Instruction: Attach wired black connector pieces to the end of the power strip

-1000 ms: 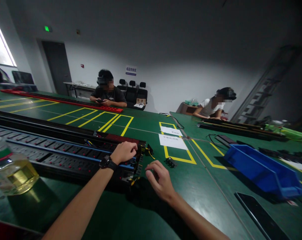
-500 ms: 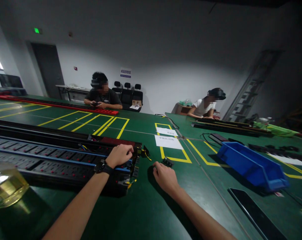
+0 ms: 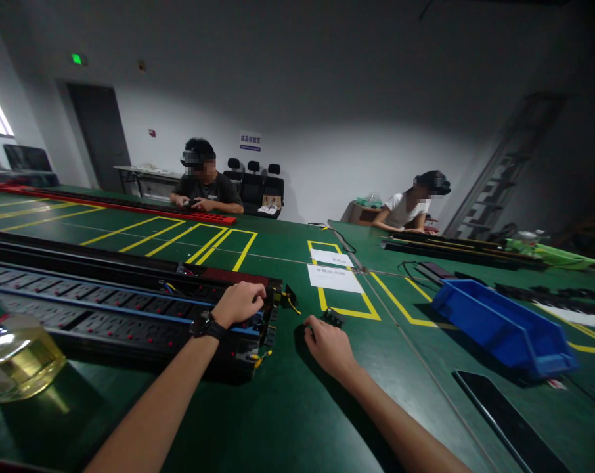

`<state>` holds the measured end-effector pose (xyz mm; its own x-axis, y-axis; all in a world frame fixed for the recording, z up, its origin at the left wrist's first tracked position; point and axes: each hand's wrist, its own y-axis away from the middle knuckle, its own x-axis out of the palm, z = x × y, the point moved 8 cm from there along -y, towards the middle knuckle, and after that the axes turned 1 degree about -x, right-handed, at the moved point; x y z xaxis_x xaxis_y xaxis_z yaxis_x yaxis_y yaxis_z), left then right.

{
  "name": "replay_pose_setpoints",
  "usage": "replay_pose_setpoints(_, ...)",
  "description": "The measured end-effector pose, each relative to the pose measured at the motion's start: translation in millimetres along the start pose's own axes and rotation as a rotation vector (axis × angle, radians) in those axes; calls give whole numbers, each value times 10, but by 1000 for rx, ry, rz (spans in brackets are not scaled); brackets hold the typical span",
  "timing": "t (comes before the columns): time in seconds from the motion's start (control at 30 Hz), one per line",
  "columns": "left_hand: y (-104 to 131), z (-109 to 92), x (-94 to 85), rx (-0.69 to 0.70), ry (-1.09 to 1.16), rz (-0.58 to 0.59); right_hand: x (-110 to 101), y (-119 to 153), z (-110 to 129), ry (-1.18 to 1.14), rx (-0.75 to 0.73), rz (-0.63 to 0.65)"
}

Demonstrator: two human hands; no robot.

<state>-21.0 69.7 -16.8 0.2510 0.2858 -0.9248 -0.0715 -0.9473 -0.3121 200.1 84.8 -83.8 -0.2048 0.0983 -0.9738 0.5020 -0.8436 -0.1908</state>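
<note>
My left hand [image 3: 241, 302], with a black watch on the wrist, rests on the right end of a long black power strip assembly [image 3: 125, 302]. Its fingers are loosely curled, and nothing shows in them. Blue lines and red dots run along the assembly, and yellow wires [image 3: 264, 358] stick out at its end. Lying on the green table, my right hand [image 3: 330, 345] is closed in a loose fist, with no object visible in it. A small black part [image 3: 333, 318] sits just beyond its knuckles. Another black piece with a yellow wire [image 3: 291, 299] lies by the assembly's end.
A blue bin [image 3: 504, 332] and a phone [image 3: 509, 420] are at the right. A bottle of yellow liquid [image 3: 24, 361] stands at the left. White paper sheets [image 3: 335, 279] lie inside yellow tape. Two people [image 3: 211, 187] sit across the table.
The whole view has shifted slightly to the right. Both hands stay in the same places, with the same curled fingers.
</note>
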Motion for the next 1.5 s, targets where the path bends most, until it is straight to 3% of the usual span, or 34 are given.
replay_pose_setpoints(1.5,-11,20,32,-8,-6,6,44,-20,-38,-23,-1,36)
